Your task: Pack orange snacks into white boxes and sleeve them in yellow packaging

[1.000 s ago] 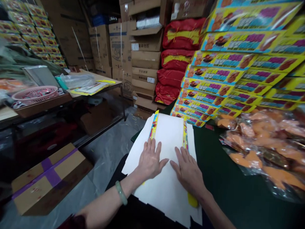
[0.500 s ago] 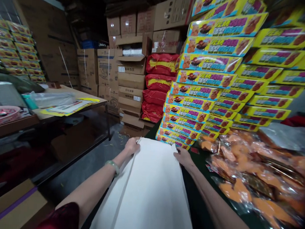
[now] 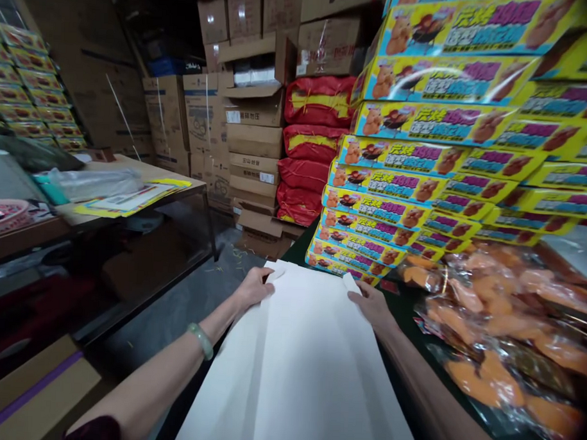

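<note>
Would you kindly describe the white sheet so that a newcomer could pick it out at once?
Find the tall stack of yellow-and-blue boxes on the right. Nearer the camera, the left hand and right hand hold the white sheet near its far corners. Unlike those printed boxes, its upward face is plain white.

Reads 炭烧 in yellow and 鸡腿 in magenta, seemingly, given the blur, across the fronts of the stacked yellow boxes on the right, repeated box after box. Continues below in blue with a second line, opening with 造型 and then too smeared to follow. Ends in 勿压, printed black, on a brown carton in the middle stack. Bears red characters on an upper carton, too blurred to make out. Carries blue print on the tall cartons farther left, too small to read.
</note>
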### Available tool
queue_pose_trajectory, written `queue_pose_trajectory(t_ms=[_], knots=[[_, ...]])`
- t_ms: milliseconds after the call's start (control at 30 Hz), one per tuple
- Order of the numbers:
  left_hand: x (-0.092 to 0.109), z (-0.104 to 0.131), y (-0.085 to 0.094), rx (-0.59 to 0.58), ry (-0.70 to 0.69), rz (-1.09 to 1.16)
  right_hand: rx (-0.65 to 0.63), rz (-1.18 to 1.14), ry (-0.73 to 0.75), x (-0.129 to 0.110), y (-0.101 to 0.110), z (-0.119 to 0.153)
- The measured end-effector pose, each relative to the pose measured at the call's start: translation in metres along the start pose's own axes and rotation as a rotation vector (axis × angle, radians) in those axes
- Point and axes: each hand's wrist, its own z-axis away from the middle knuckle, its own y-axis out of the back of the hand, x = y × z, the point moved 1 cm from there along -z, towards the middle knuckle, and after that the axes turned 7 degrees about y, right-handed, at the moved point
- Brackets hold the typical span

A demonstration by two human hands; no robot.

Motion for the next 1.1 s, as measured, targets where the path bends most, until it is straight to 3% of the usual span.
queue_pose_trajectory(t_ms=[233, 367, 533, 800, 967, 1100], knots=[[-0.002, 0.001, 0.0, 0.022, -0.023, -0.027, -0.03, 0.078, 0.009, -0.005, 0.0, 0.014], [0.007, 0.009, 0.004, -0.115, -0.001, -0.02, -0.052, 0.052, -0.031, -0.012, 0.005, 0.024], [0.015, 0.015, 0.004, -0.266, 0.088, 0.21, -0.016, -0.246, -0.256, -0.008, 0.02, 0.029], [0.012, 0.002, -0.022, -0.157, 0.071, 0.303, 0.047, -0.225, -0.15, -0.004, 0.023, 0.024], [0.013, -0.02, -0.007, -0.001, 0.051, 0.304, 0.028, -0.166, -0.009, -0.011, 0.004, 0.007], [0.011, -0.024, 0.004, 0.07, 0.084, 0.294, -0.037, -0.086, 0.088, -0.011, -0.009, 0.006]])
